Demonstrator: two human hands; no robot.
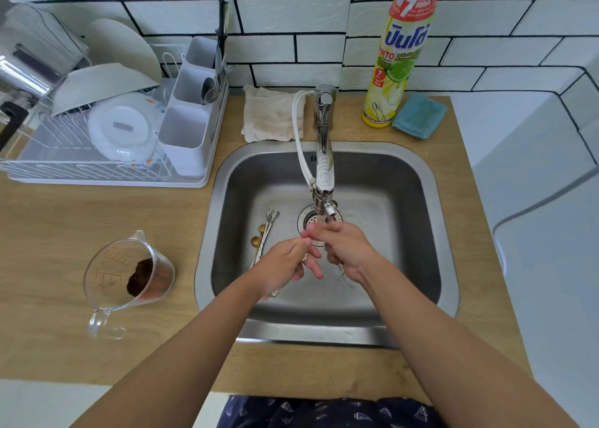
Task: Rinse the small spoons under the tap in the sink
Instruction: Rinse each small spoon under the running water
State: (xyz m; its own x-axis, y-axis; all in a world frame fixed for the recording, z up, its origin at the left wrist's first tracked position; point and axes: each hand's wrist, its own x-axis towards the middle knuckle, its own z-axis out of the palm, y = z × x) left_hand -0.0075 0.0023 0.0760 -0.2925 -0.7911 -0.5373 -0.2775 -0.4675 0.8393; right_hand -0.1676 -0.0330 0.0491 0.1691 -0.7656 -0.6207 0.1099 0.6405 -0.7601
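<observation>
Your left hand (285, 259) and right hand (345, 249) meet under the chrome tap (324, 168) over the stainless steel sink (324, 330), both with fingers curled, pinching a small silver spoon (mostly hidden by your fingers). More small spoons with gold bowls (264, 233) lie on the basin floor to the left. Wet metal could slip from your fingers toward the round drain strainer (308, 221) just beyond them.

Upper left: dish rack (97, 165) with plates.
Lower left: measuring jug (126, 275).
Upper right: detergent bottle (398, 58), blue cloth (419, 116).
</observation>
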